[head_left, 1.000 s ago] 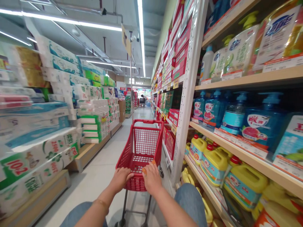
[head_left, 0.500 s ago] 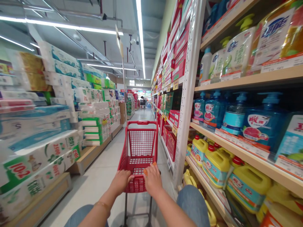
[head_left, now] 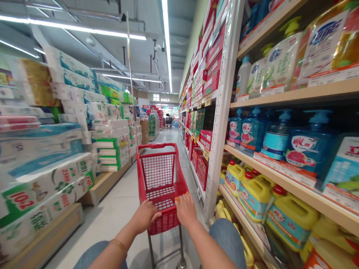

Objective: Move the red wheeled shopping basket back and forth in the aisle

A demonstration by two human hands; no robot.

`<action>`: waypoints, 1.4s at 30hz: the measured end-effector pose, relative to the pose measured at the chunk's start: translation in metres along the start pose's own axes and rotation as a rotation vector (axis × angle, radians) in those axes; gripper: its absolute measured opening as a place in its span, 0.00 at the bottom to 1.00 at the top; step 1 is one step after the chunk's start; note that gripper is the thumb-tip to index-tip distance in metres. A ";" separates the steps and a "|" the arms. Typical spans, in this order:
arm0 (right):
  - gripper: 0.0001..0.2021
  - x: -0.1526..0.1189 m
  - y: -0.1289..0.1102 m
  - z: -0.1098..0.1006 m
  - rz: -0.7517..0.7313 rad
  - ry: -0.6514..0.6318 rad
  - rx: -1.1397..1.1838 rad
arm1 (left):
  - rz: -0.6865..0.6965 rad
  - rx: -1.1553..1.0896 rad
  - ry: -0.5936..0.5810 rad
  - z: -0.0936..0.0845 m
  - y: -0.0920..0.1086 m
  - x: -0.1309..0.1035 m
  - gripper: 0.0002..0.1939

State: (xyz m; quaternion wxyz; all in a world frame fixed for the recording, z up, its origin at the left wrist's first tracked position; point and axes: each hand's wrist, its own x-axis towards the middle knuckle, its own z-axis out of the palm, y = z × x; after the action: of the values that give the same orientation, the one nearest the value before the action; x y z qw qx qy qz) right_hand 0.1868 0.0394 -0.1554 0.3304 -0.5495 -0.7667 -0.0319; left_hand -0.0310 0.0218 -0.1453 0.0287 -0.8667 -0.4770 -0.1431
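Seemingly steering, left hand (head_left: 145,216) and right hand (head_left: 186,210) curl closed over the red cart (head_left: 166,222) at six o'clock; pushing toward twelve would need even pressure.

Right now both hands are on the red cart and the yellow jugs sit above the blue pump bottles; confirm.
Above is wrong: the head view shows the yellow jugs below the blue pump bottles. Left hand and right hand are on the red cart.

Before you, lower centre, stood a red plastic mesh cart (head_left: 157,172), between stacked white paper packs (head_left: 50,175) at frame left and long beige shelves (head_left: 294,93) at right, blue pump bottles (head_left: 276,138) above yellow plastic jugs (head_left: 291,220).
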 end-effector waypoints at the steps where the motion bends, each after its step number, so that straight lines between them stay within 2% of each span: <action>1: 0.10 -0.002 -0.005 0.003 0.015 0.005 0.007 | -0.016 0.012 0.009 0.002 0.005 0.002 0.27; 4: 0.09 -0.011 -0.022 0.009 -0.041 -0.003 0.065 | -0.076 0.057 0.018 0.008 0.020 0.006 0.27; 6: 0.09 -0.016 -0.023 0.008 -0.113 -0.023 0.104 | -0.057 0.058 -0.005 0.008 0.025 0.007 0.26; 9: 0.10 -0.016 -0.006 -0.001 -0.141 -0.042 0.098 | 0.044 0.030 -0.018 -0.001 0.022 0.003 0.24; 13: 0.11 -0.007 0.016 -0.008 -0.052 0.005 0.033 | 0.078 0.025 0.031 -0.007 0.016 0.001 0.22; 16: 0.10 -0.009 0.011 -0.004 -0.027 0.014 0.026 | 0.038 0.038 0.037 0.002 0.025 0.006 0.22; 20: 0.08 -0.020 0.003 0.000 -0.151 -0.010 0.074 | 0.027 0.028 0.072 0.013 0.035 0.013 0.20; 23: 0.09 -0.018 0.016 -0.003 -0.210 -0.019 0.091 | 0.041 0.028 0.127 0.010 0.026 0.014 0.21; 26: 0.10 -0.009 0.032 -0.007 -0.161 0.020 0.055 | 0.032 0.054 0.178 0.002 0.009 0.016 0.23; 28: 0.10 -0.007 0.033 -0.007 -0.102 0.044 0.023 | 0.022 0.062 0.169 -0.001 0.004 0.018 0.23; 31: 0.10 -0.014 0.019 -0.004 -0.072 0.034 0.021 | -0.010 0.071 0.150 0.002 0.009 0.024 0.23; 35: 0.10 -0.031 0.003 -0.008 -0.138 0.005 0.084 | -0.049 0.091 0.165 0.007 0.021 0.028 0.22; 39: 0.11 -0.030 0.020 -0.020 -0.164 -0.011 0.107 | -0.071 0.108 0.198 0.003 0.011 0.026 0.21; 42: 0.12 -0.021 0.033 -0.022 -0.089 0.039 0.078 | -0.149 0.126 0.227 -0.002 0.004 0.029 0.21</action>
State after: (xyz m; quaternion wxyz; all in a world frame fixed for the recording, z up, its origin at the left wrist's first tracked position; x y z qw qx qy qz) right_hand 0.2291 0.0264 -0.1601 0.3646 -0.5007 -0.7846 -0.0276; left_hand -0.0139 0.0428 -0.1351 0.1258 -0.8035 -0.5420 -0.2116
